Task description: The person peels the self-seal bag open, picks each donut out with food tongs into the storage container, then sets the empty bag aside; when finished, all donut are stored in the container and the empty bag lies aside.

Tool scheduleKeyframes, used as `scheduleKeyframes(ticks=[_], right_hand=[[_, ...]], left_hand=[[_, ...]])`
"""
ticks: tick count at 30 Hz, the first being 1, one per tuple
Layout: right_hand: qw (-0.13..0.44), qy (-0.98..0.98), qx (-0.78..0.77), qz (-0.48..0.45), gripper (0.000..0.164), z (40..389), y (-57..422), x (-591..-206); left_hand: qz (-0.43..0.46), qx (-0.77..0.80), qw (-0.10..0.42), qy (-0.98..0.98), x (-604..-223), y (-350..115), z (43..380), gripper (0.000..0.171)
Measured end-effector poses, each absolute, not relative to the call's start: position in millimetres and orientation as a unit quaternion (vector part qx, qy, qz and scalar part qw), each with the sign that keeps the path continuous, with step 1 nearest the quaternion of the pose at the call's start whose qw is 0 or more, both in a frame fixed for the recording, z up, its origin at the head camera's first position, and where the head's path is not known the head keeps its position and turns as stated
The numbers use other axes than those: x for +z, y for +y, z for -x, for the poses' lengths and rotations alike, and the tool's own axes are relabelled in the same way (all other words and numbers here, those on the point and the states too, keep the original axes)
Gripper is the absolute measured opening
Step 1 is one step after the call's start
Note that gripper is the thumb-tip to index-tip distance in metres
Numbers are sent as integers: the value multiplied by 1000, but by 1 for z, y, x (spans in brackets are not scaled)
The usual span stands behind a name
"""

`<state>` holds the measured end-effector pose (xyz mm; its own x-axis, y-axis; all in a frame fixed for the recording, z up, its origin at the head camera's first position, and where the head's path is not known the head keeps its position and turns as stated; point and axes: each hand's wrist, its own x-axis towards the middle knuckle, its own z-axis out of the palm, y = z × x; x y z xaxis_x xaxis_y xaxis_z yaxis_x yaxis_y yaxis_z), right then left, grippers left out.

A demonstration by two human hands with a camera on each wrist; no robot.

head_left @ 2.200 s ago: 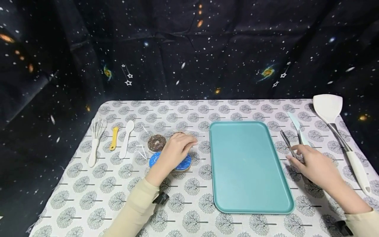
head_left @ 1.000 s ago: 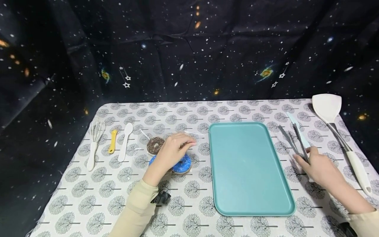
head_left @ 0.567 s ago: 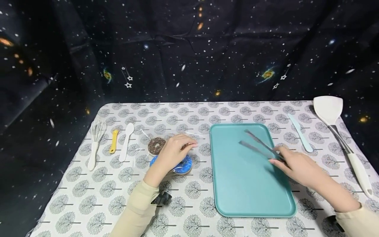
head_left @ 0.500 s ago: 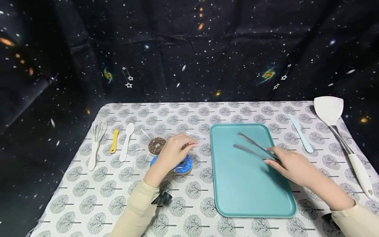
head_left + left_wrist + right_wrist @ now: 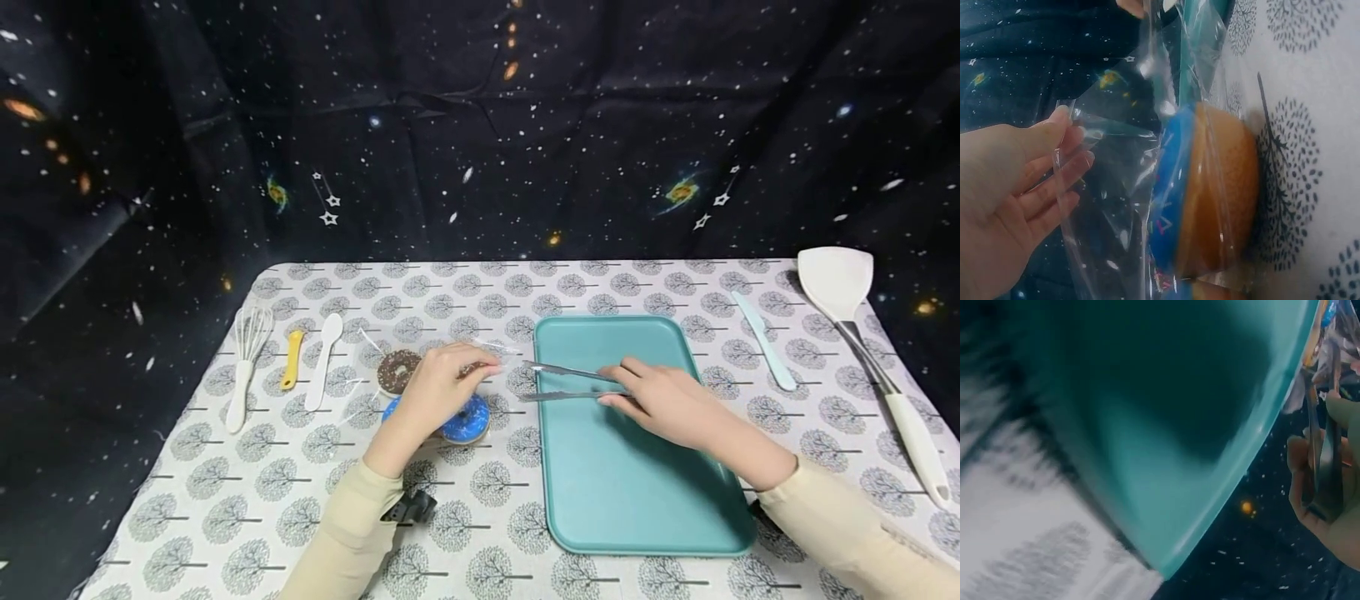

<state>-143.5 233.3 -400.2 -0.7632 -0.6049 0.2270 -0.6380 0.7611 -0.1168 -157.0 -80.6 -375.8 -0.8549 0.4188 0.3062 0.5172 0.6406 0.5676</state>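
My left hand (image 5: 442, 383) pinches the edge of a clear plastic bag (image 5: 1116, 219) between thumb and fingers, holding its side up off the cloth. Inside lie a blue-iced doughnut (image 5: 467, 419) with sprinkles and a chocolate doughnut (image 5: 397, 371). The left hand and forearm partly cover the bag's contents in the head view. My right hand (image 5: 667, 400) grips metal tongs (image 5: 570, 371) above the green tray (image 5: 645, 517). Their two arms stand apart, tips pointing left and a little short of the left fingers, with nothing between them.
A whisk (image 5: 243, 371), a yellow measuring spoon-like handle (image 5: 291, 360) and a white spoon (image 5: 323, 362) lie at the left. To the right of the tray are a light blue knife (image 5: 765, 342) and a white spatula (image 5: 836, 283) with a long handle.
My right hand has lifted the tongs from beside the light blue knife and carried them left across the tray towards the bag. The left hand has stayed nearly still at the bag.
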Motion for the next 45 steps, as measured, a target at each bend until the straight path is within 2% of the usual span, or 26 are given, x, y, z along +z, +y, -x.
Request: scheduleKeyframes(ticks=[8, 18, 28, 36, 45], right_hand=[[133, -915, 78, -372, 37, 161, 203, -396], [103, -921, 90, -364, 38, 179, 178, -393], [52, -934, 119, -332, 41, 179, 164, -394], [52, -934, 117, -332, 41, 179, 156, -394], [50, -928, 123, -347, 30, 178, 152, -395]], left_hand=[[267, -352, 79, -894, -373, -86, 158, 16], [278, -381, 80, -878, -373, -89, 161, 14], [270, -386, 74, -879, -373, -88, 161, 14], [268, -390, 70, -878, -374, -87, 161, 12], [281, -391, 73, -873, -375, -86, 162, 14]])
